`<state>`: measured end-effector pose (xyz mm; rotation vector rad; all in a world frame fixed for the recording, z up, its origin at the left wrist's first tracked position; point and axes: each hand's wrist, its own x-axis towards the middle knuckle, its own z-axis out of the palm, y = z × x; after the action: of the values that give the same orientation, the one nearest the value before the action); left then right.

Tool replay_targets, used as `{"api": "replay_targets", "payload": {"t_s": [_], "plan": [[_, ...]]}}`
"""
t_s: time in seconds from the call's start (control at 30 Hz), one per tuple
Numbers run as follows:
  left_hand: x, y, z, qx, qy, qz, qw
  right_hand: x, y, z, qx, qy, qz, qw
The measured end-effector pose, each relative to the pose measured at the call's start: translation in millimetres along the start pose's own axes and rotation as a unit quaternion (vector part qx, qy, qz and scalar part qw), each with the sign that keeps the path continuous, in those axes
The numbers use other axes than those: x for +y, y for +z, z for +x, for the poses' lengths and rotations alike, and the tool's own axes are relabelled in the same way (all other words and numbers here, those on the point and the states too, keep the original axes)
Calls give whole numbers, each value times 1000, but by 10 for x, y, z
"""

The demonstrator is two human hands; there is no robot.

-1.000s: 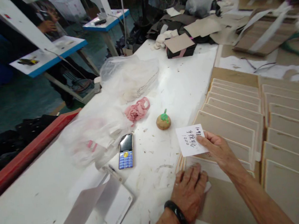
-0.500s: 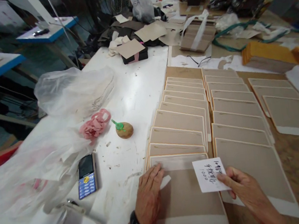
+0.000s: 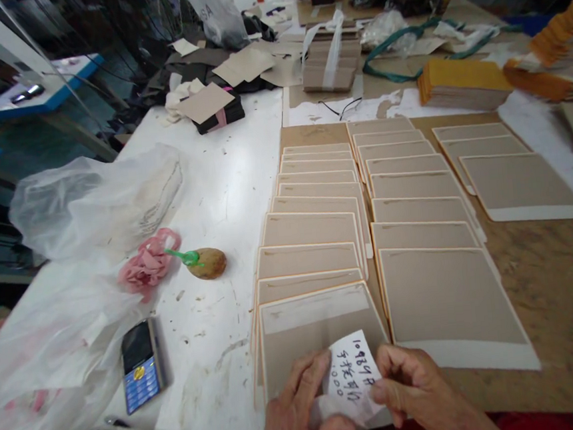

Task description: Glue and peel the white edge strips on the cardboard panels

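A small white paper slip with handwriting [image 3: 353, 370] is between my two hands, low in the view. My right hand [image 3: 419, 391] pinches its right edge between thumb and fingers. On the other side, my left hand [image 3: 298, 408] holds the slip's left part, index finger above and thumb below. Under the slip lies the nearest beige panel [image 3: 297, 341], pale-edged, at the front of an overlapping column of panels [image 3: 312, 229]. A second overlapping column [image 3: 443, 288] lies to the right.
Three more panels [image 3: 519, 181] lie farther right on the brown board [image 3: 547, 272]. Left on the white table are a keypad phone [image 3: 140, 368], a brown egg-shaped object with a green end [image 3: 208, 263], pink ribbon [image 3: 145, 264] and plastic bags [image 3: 79, 199]. Yellow-topped stacks [image 3: 465, 82] stand behind.
My right hand has brought the slip down and nearer, tilting it. My left hand has moved from the panel's left side onto the slip. The camera view has turned rightward.
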<state>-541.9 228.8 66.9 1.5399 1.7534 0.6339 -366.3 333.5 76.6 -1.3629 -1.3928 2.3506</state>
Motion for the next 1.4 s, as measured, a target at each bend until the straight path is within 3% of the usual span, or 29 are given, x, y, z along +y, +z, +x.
{"api": "replay_targets", "payload": {"t_s": [0.13,0.3,0.37,0.43,0.5,0.6,0.7,0.83,0.9,1.0,1.07,1.13,1.2,1.33,1.4], "plan": [[211,15,82,-83,-74,-176,978,69,-37,5,44,-18,-23,999],[328,212,167,-37,-184,-255,949,207,-129,51,220,-45,-48,973],[367,299,217,-32,-205,-298,932,235,-181,47,187,-45,6,981],[427,359,272,-43,-207,-327,921,229,-251,27,75,-43,57,995],[487,385,324,-54,-174,-306,934,185,-366,-2,19,-43,37,998],[493,391,378,-19,-101,-189,977,50,-653,-42,136,-41,-60,988],[387,423,427,66,-40,-52,996,-143,-993,-54,211,-60,-167,961],[269,557,565,138,30,178,974,-423,-1276,16,164,-115,-379,904],[252,648,654,141,30,240,960,-547,-1327,89,132,-140,-483,854],[238,779,757,142,16,273,951,-680,-1323,219,108,-179,-631,747],[225,846,795,151,15,282,948,-718,-1275,304,92,-209,-697,679],[214,887,812,158,16,292,943,-706,-1209,378,78,-236,-733,633],[209,903,819,161,16,302,940,-647,-1158,438,70,-259,-741,616],[214,894,822,164,19,312,936,-504,-1171,509,72,-336,-679,649],[216,889,824,163,22,318,934,-489,-1207,533,66,-363,-663,652]]}}
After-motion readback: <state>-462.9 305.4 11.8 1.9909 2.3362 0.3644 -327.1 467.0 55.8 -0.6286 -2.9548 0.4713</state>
